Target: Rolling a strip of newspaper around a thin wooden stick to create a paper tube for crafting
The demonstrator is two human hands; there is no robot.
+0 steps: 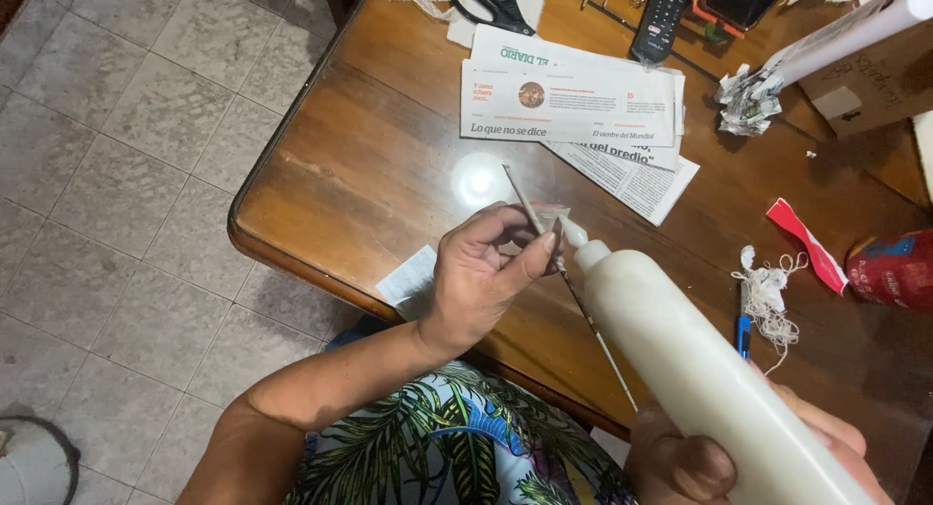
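My left hand (481, 272) pinches a thin rolled paper stick (518, 192) that slants from upper left to lower right over the wooden table (350, 165). My right hand (700, 461) grips the base of a large white glue bottle (700, 359), tilted so its nozzle (573, 235) touches the stick right at my left thumb and fingertips. A small clear scrap sits by the nozzle; its exact contact is hard to tell.
Folded newspapers (573, 102) lie at the table's middle. Black scissors (494, 3) and a remote control (663, 17) sit at the far edge. A crumpled paper wad (746, 104), a red-white strip (807, 243), tangled white thread (768, 291), a blue pen (743, 335) and a cardboard box (865, 87) are to the right.
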